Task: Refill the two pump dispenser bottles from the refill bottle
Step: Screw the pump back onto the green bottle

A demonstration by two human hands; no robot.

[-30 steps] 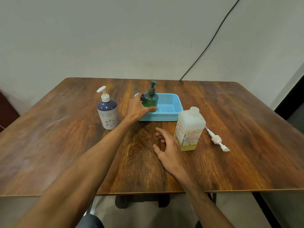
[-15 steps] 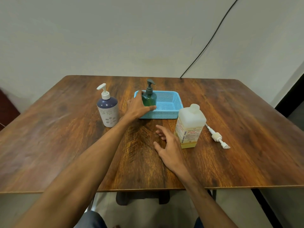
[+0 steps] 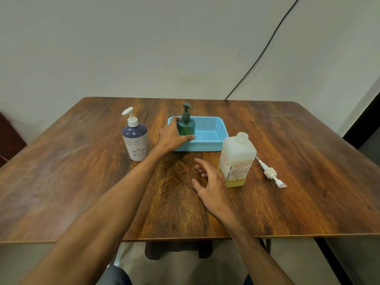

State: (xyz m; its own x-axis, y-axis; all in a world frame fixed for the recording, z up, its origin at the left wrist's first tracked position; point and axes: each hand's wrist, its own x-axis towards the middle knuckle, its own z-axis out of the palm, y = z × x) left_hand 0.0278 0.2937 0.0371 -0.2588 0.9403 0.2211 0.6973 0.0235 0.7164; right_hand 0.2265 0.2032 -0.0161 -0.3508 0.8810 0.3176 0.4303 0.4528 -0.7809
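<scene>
Left hand: the left hand [image 3: 173, 138] reaches forward over the middle of the worktop [image 3: 82, 171] and grips the green pump bottle [image 3: 186, 126]. The thumb lies on the bottle's left shoulder and the fingers curl round its lower front.
Right hand: the right hand [image 3: 211, 188] holds nothing. Its fingers are spread and only a little bent, low over the wood, just beside the left side of the refill bottle [image 3: 236, 161]. I cannot tell if it touches the bottle or the wood.
Green pump bottle: it stands upright in the left end of the blue basket [image 3: 201, 146], with its dark pump head on top.
Basket: it sits near the middle of the worktop, more toward the far edge. Apart from the green bottle I see nothing in it.
White pump bottle: the white pump bottle [image 3: 135, 138], with a purple shoulder and flower holes, stands upright left of the basket, near the left hand but apart from it. Its white pump is on.
Refill bottle: square and translucent, it stands upright in front of the basket's right corner. It has a label with red print and a low layer of yellow liquid at the bottom.
Loose pump: a loose pump [image 3: 270, 173], white, lies flat on the wood just right of the refill bottle, its tube end pointing at the bottle.
Behind: a black cable [image 3: 257, 60] runs down the pale wall [image 3: 123, 48] to the far edge of the worktop.
</scene>
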